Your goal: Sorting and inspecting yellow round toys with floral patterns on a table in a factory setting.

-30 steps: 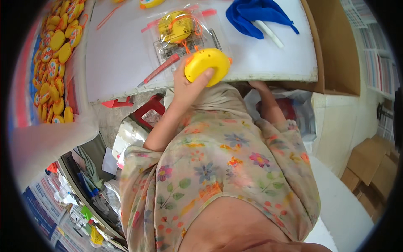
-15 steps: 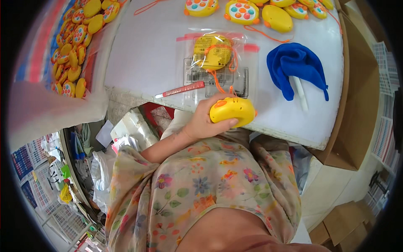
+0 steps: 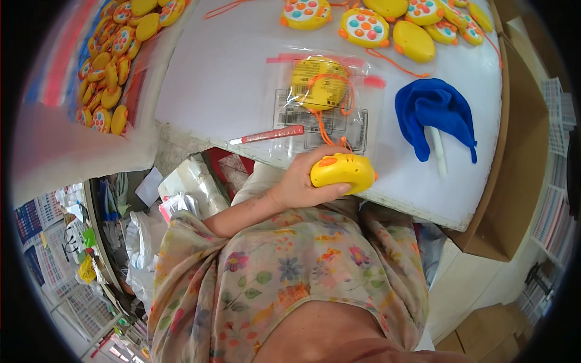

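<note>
At the near edge of the white table, my left hand [image 3: 296, 183] is closed around a rounded yellow toy [image 3: 351, 175] with an orange patch and an orange cord. Its side faces up, and small holes show in it. Just beyond lies another yellow toy [image 3: 321, 91], printed side up with an orange cord, in or under a clear zip bag [image 3: 372, 100] with a pink strip. To the left of that bag, a slim red tool [image 3: 272, 134] with a pale tip lies flat. My right hand is out of view.
A blue cloth [image 3: 445, 103] with a white stick [image 3: 438, 154] under it lies at the right. Several yellow toys [image 3: 364, 27] with coloured buttons sit along the far edge. A large clear bag [image 3: 115, 72] of toys is at the left, a cardboard box [image 3: 502, 199] at the right.
The whole view has shifted slightly, so the table's things appear lower and further right. My left hand keeps the same grip on the yellow toy.
</note>
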`<state>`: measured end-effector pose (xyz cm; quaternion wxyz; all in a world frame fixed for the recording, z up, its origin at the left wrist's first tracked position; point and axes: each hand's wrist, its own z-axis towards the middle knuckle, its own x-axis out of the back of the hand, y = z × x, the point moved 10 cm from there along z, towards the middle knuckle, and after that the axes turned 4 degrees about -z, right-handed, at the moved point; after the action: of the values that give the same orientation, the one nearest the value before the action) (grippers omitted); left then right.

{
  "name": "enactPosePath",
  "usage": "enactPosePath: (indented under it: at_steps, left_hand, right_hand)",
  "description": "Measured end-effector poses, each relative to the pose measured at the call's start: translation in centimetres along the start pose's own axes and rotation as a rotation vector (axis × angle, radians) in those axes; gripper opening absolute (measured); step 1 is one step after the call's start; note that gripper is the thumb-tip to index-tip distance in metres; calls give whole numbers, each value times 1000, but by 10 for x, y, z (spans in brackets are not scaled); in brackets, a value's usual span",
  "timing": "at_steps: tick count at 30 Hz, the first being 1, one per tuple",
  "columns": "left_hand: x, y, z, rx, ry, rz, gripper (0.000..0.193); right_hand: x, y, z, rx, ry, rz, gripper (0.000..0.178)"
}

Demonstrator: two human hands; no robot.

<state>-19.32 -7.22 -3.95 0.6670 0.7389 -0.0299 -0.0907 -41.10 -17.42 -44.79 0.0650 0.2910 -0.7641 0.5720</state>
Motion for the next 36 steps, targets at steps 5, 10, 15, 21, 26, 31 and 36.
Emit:
enactPosePath:
  at_steps: [5,10,15,21,26,31,36]
  left_hand:
    - [0,4,-1,-10,12,-11,48]
    - [2,8,2,-57,46,-33,48]
    - [3,3,3,-39,81,-151,49]
    - [7,-1,12,0,77,-304,49]
    - [3,0,0,115,45,-555,52]
    - [6,-4,-11,87,3,-398,54]
    - [5,-10,-17,26,20,-283,54]
  right_hand:
    - [2,22,-31,-75,-57,50,43]
    - [27,34,-70,-152,-80,82,43]
    - [62,22,-123,-228,-78,110,43]
    - [95,-43,-193,-315,-66,159,43]
    - [98,-251,-264,-120,-258,420,49]
    - [132,-349,-275,221,52,369,16]
    - [95,-412,-223,526,111,165,16]
